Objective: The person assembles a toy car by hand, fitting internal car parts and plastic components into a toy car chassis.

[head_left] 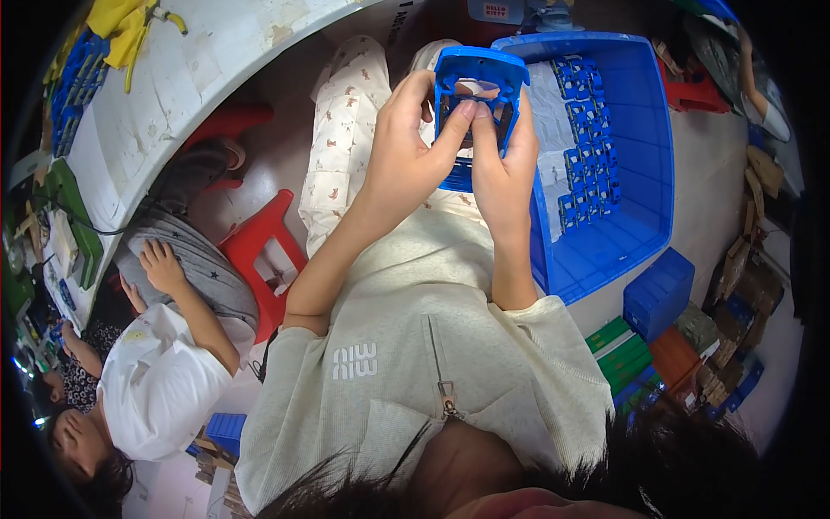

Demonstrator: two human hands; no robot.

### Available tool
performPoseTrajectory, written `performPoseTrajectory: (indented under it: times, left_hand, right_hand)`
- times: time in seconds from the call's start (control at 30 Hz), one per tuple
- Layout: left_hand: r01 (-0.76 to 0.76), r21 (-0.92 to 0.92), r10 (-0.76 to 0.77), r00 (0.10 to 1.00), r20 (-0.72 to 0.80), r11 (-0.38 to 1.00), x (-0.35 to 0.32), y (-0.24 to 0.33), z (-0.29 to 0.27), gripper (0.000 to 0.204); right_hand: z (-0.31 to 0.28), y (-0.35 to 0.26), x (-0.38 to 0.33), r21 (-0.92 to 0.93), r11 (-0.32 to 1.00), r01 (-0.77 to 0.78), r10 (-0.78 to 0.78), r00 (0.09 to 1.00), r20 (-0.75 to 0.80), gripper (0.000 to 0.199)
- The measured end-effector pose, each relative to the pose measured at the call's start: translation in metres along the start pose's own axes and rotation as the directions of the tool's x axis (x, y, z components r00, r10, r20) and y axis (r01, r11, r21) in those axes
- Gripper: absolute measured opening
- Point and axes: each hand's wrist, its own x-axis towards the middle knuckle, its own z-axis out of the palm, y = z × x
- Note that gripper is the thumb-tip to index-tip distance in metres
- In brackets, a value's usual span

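Both hands grip a blue frame (478, 91) above the lap: the left hand (406, 143) wraps its left edge, thumb pressed on its middle; the right hand (501, 151) clasps the right side. Just right, a blue crate (644, 173) holds stacked blue parts (588, 147).

A large blue plastic crate (644, 164) is set on the floor, with rows of small blue plastic parts (588, 147) stacked along its inner left wall. A red plastic stool (259, 246) is placed nearby, beside a seated co-worker in a white shirt (156, 389). A white table (199, 78) is seen along the upper left, with yellow gloves (121, 26) laid at its far edge. A smaller blue box (659, 292), green boxes (627, 359) and cardboard pieces (735, 346) are piled on the floor at the right.
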Motion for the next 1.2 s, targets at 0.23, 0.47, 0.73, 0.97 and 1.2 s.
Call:
performPoseTrajectory:
  times: [0.23,0.47,0.73,0.97,1.2]
  left_hand:
    - [0.161,-0.283,-0.17,0.985,-0.006,0.945,0.0,0.005,0.006,0.012]
    - [0.153,-0.309,-0.161,0.987,-0.002,0.939,0.002,0.004,0.003,0.013]
    - [0.157,-0.286,-0.173,0.984,-0.034,0.945,0.007,0.005,-0.001,0.011]
    - [0.228,-0.28,-0.235,0.972,0.006,0.933,0.007,-0.003,-0.001,0.014]
    - [0.29,-0.467,-0.283,0.955,0.088,0.835,-0.011,-0.01,0.003,0.026]
  right_hand:
    - [-0.005,0.009,-0.003,-0.065,0.998,0.004,-0.002,0.999,0.033,0.003]
    - [0.0,0.01,-0.001,-0.077,0.996,0.043,-0.039,0.998,0.058,0.007]
    - [-0.014,0.021,-0.01,-0.069,0.991,-0.117,0.13,0.963,0.236,0.014]
    - [-0.012,0.02,-0.009,-0.044,0.99,-0.132,0.138,0.972,0.189,0.013]
    - [-0.013,0.03,-0.008,-0.017,0.988,-0.156,0.157,0.976,0.153,0.009]
